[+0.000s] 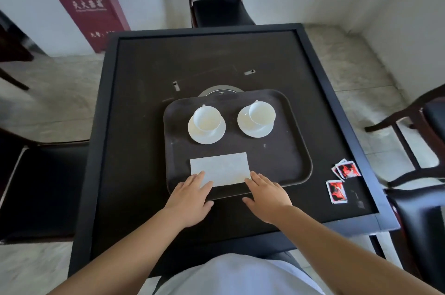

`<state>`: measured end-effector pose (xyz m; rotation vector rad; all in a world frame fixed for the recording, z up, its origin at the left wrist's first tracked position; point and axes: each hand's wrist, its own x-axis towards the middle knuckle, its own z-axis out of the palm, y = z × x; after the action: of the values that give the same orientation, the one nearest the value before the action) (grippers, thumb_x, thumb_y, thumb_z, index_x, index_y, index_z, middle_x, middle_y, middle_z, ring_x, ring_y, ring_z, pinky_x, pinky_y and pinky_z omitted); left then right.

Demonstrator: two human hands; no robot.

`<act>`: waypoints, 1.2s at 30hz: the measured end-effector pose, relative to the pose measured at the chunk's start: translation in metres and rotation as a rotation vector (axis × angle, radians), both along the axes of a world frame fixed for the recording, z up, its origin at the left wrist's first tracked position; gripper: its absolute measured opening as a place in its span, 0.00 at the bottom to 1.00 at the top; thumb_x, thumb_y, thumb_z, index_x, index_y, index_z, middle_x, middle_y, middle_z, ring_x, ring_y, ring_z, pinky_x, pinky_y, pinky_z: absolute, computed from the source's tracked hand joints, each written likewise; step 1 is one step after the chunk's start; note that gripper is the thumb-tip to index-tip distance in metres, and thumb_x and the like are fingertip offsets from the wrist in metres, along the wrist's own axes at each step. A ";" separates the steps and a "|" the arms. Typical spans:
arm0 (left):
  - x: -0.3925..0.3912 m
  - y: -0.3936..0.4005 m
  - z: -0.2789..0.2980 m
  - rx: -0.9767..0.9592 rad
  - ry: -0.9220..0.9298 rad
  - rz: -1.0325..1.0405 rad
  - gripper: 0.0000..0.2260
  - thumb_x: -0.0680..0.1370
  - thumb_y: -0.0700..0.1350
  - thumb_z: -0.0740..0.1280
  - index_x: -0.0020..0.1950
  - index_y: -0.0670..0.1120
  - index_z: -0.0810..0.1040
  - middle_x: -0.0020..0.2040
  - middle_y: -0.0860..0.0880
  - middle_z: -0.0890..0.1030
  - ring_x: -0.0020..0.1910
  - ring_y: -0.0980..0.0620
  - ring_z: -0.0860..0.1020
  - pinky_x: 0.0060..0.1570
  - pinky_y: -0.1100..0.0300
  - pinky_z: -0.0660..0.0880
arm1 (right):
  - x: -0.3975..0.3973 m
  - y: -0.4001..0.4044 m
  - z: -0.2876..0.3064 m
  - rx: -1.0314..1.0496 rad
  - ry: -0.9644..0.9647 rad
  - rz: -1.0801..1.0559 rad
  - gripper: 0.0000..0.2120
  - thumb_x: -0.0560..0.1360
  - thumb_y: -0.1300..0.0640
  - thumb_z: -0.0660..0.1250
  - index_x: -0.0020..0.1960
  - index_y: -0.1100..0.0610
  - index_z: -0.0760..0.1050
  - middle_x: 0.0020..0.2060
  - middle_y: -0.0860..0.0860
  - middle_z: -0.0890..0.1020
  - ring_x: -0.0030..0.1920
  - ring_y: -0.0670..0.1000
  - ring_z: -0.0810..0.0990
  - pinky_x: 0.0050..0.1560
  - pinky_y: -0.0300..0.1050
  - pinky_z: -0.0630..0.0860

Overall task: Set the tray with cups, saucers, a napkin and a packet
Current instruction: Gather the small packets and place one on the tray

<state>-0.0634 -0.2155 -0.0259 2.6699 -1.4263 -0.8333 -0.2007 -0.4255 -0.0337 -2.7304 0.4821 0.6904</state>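
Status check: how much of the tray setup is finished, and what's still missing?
Done: two cups sit on saucers at the far side of the tray. In hand: both hands rest flat on the near corners of the napkin, on the tray. Left: a packet; the packets lie on the table, right of the tray.

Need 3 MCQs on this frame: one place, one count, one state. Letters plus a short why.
1. Where do the red packets lie?
A. on the tray
B. on the table right of the tray
C. in a cup

2. How many cups stand on saucers?
A. one
B. two
C. three

3. What are both hands doing?
A. lifting a cup
B. resting open on the napkin's near corners
C. holding a packet

B: the packets sit on the table, off the tray.
B: left cup, right cup.
B: left hand and right hand lie flat on the napkin.
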 end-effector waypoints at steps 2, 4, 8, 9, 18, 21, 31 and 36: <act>-0.001 -0.007 0.003 -0.018 0.004 -0.018 0.25 0.80 0.58 0.56 0.76 0.51 0.59 0.80 0.45 0.51 0.77 0.44 0.52 0.71 0.45 0.58 | -0.013 0.003 0.002 0.003 -0.001 -0.071 0.30 0.80 0.40 0.57 0.78 0.48 0.54 0.80 0.49 0.52 0.78 0.51 0.50 0.74 0.53 0.56; -0.003 -0.017 0.006 -0.034 0.003 -0.049 0.25 0.80 0.59 0.56 0.76 0.52 0.59 0.80 0.45 0.52 0.77 0.44 0.52 0.71 0.44 0.58 | -0.028 0.003 0.005 0.008 0.004 -0.133 0.30 0.80 0.40 0.57 0.78 0.49 0.54 0.80 0.49 0.51 0.78 0.51 0.50 0.74 0.54 0.55; -0.012 -0.043 0.011 -0.047 0.007 -0.099 0.25 0.80 0.60 0.56 0.76 0.54 0.59 0.80 0.44 0.53 0.77 0.43 0.53 0.70 0.43 0.59 | -0.061 -0.007 0.010 0.011 -0.010 -0.213 0.30 0.80 0.40 0.57 0.78 0.48 0.54 0.80 0.49 0.52 0.78 0.51 0.52 0.73 0.54 0.58; -0.015 -0.051 0.012 -0.049 0.009 -0.104 0.26 0.80 0.60 0.56 0.76 0.54 0.58 0.80 0.45 0.53 0.77 0.43 0.53 0.70 0.43 0.59 | -0.067 -0.012 0.011 0.013 -0.016 -0.234 0.30 0.79 0.40 0.58 0.78 0.48 0.55 0.79 0.49 0.53 0.78 0.51 0.53 0.73 0.54 0.59; -0.084 -0.145 0.014 -0.125 0.060 -0.172 0.25 0.81 0.58 0.57 0.76 0.52 0.60 0.77 0.47 0.60 0.75 0.46 0.59 0.69 0.47 0.63 | -0.130 -0.089 0.005 0.022 -0.048 -0.325 0.27 0.78 0.43 0.62 0.75 0.49 0.62 0.78 0.50 0.57 0.77 0.53 0.56 0.71 0.53 0.63; -0.118 -0.187 0.009 -0.157 0.059 -0.204 0.24 0.81 0.57 0.57 0.75 0.52 0.63 0.76 0.48 0.63 0.73 0.46 0.62 0.67 0.47 0.64 | -0.152 -0.127 0.003 0.053 -0.060 -0.361 0.25 0.78 0.44 0.63 0.73 0.49 0.65 0.77 0.49 0.61 0.75 0.54 0.60 0.69 0.53 0.66; -0.195 -0.314 -0.012 -0.133 0.177 0.071 0.27 0.79 0.52 0.65 0.75 0.48 0.60 0.71 0.48 0.65 0.66 0.47 0.71 0.57 0.51 0.74 | -0.198 -0.229 -0.007 0.124 -0.124 -0.327 0.19 0.77 0.49 0.63 0.67 0.53 0.72 0.67 0.48 0.72 0.64 0.56 0.70 0.57 0.52 0.75; -0.208 -0.337 -0.016 -0.051 0.086 0.127 0.23 0.77 0.52 0.69 0.69 0.50 0.65 0.62 0.47 0.67 0.54 0.48 0.74 0.41 0.55 0.73 | -0.209 -0.238 -0.014 0.158 -0.064 -0.257 0.21 0.77 0.49 0.63 0.68 0.53 0.71 0.64 0.51 0.72 0.62 0.56 0.70 0.55 0.51 0.75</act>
<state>-0.2714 -0.5529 -0.0419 2.6203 -1.2283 -0.8761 -0.4096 -0.6636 -0.0482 -2.4764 0.7154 0.5474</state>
